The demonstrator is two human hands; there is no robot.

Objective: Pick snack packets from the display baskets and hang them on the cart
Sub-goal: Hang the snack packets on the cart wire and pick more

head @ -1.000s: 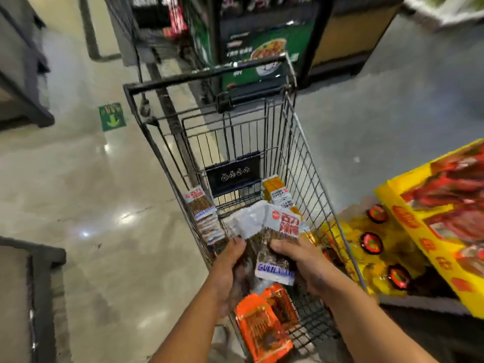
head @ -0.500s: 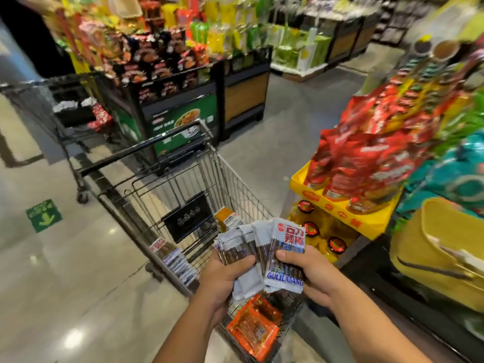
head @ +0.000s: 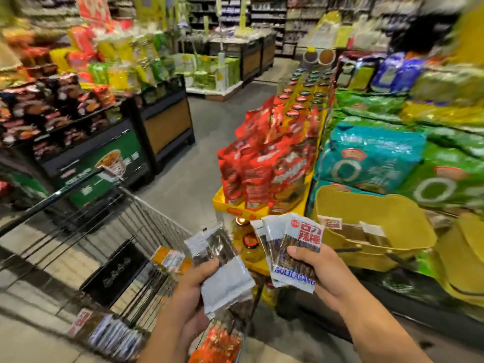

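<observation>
The wire shopping cart [head: 146, 218] stands low on the left, its dark handle bar [head: 52, 196] on the far side. A row of snack packets [head: 112, 335] hangs along its near left rim, a few orange-topped packets [head: 170, 259] on the far rim, and orange packets [head: 218, 345] at the end nearest the person. To the right, just beside the cart, is a display. It has a yellow tray [head: 235, 209] stacked with red bags [head: 264, 163], yellow bottles [head: 248, 242] below, and teal bags [head: 372, 158] and green bags [head: 445, 184] behind. A yellow basket [head: 387, 213] at its front holds a few more packets [head: 351, 231]. A second yellow basket [head: 463, 260] sits at the right edge. Across the aisle are dark shelves of noodle packs [head: 52, 106]. The picture is blurred toward the edges.

Both hands are raised between the cart and the basket, each gripping a bunch. The left hand [head: 193, 292] curls round a bunch of packets [head: 226, 280], thumb across the front and fingers behind, holding it at mid-length. The right hand [head: 323, 273] pinches a fan of "GULILABANG" packets [head: 290, 258] along its right edge, thumb pressed on the front one. The two bunches are apart, the bottles showing between them.

The left bunch stands nearly upright, top leaning left, plain white back toward the person. The right fan is upright, printed face toward the person, its leaves spreading to the left.
</observation>
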